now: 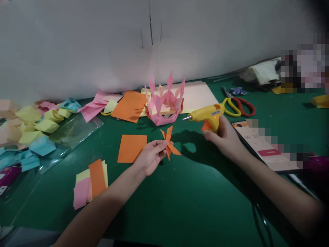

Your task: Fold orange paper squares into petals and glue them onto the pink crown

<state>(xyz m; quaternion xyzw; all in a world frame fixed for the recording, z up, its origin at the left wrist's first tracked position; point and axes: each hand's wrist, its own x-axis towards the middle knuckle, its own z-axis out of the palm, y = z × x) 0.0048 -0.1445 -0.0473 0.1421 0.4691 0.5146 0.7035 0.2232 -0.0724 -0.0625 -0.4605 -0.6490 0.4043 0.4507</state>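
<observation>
Between thumb and fingers, my left hand pinches an orange folded-paper piece with several pointed arms. My right hand is wrapped round a yellow hot glue gun; its metal nozzle points left, above and to the right of the orange piece and apart from it. A small light glows on the gun's side. Behind both hands stands a pink paper crown with tall points and some orange parts low at its sides. A square orange sheet lies flat beside my left hand.
Folded paper pieces crowd the left side, some on clear plastic. Paper strips lie near my left forearm. Orange paper and pale sheets are at the back. Scissors and a phone lie right.
</observation>
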